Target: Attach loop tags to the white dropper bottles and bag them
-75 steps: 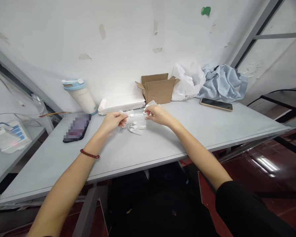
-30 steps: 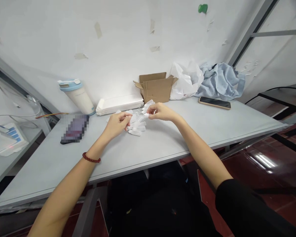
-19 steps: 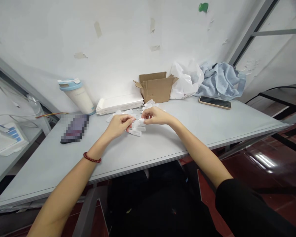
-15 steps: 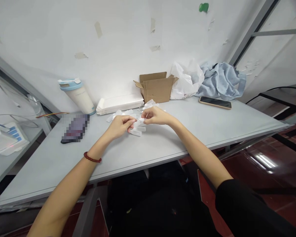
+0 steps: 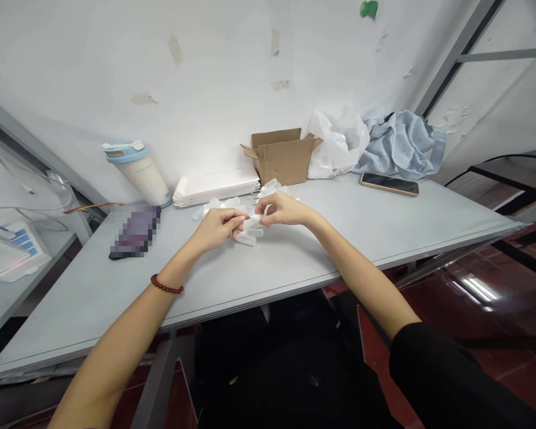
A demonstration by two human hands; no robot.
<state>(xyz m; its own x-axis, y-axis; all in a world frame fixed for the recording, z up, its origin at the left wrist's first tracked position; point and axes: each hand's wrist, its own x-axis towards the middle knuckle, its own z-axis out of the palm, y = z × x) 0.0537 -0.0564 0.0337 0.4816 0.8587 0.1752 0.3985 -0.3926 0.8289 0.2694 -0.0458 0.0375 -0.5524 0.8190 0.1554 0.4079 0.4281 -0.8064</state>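
My left hand (image 5: 218,227) and my right hand (image 5: 283,210) meet fingertip to fingertip over the middle of the grey table. Between them is a small whitish translucent plastic piece (image 5: 254,219). My right thumb and fingers pinch it from the right. The left thumb and forefinger are pressed together at its left end; what they hold is too small to make out. Just below the fingers are more such translucent pieces (image 5: 246,239). Another group of these pieces (image 5: 223,204) lies behind my left hand, and a small pile (image 5: 272,186) sits behind my right hand.
Along the wall stand a white and blue tumbler (image 5: 143,176), a stack of white flat packets (image 5: 217,186), an open cardboard box (image 5: 283,161), a white plastic bag (image 5: 337,146) and a crumpled blue cloth (image 5: 402,146). A phone (image 5: 389,185) lies right; a blurred-out dark item (image 5: 136,233) left.
The view has shifted very slightly. Both hands stay in the same place, still pinching at the small plastic piece.
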